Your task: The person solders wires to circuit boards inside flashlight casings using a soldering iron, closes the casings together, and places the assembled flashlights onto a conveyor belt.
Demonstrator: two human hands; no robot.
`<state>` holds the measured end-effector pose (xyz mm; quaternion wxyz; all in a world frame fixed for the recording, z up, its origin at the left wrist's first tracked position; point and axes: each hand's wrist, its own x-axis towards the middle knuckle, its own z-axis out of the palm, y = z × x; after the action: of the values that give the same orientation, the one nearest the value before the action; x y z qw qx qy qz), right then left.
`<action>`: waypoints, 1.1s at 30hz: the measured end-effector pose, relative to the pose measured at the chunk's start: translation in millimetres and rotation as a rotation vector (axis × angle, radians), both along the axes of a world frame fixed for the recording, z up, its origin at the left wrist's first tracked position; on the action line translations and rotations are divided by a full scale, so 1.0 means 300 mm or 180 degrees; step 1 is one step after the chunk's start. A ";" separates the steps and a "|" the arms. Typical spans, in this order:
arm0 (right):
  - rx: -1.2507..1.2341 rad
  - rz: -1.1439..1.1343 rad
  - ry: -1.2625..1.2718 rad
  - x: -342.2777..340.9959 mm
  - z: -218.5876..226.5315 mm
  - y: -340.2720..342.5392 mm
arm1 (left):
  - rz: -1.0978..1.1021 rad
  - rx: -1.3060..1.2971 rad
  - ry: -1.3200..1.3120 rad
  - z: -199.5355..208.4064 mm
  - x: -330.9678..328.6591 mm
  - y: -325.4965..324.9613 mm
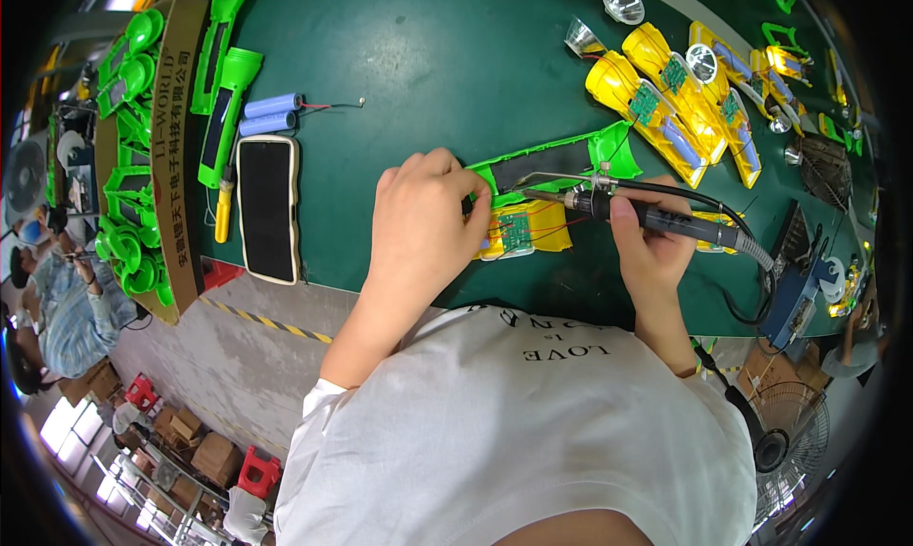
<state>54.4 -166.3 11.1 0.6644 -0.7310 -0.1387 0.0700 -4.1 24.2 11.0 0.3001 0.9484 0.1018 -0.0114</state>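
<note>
My left hand (428,208) is closed, its thumb and fingers pinching the left end of a green flashlight shell (609,148). The shell lies slantwise, with its dark inner strip showing and its wide end up to the right. In my right hand (656,246) is a black soldering iron (685,224) with a thin metal solder-feed tube beside its tip. The tip points left, close to the shell's lower edge; whether it touches anything is unclear. Just below lies a yellow flashlight shell (553,234) with a green circuit board (515,232) and red wires, partly covered by my left hand.
At left are a cardboard box (181,156) of green shells, a phone (268,208), blue batteries (271,107) and a yellow-handled screwdriver (223,213). Several yellow shells (618,80) and reflectors (623,4) lie far right. A cable loops near a blue soldering unit (791,303).
</note>
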 end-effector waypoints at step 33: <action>-0.0134 0.0027 0.0085 0.002 0.020 0.018 | 0.0373 0.0445 -0.0386 -0.024 -0.019 -0.066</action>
<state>55.2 -160.8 17.2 0.6504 -0.7432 -0.1314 0.0855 -9.8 4.3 3.6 0.2390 0.9584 0.1392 0.0707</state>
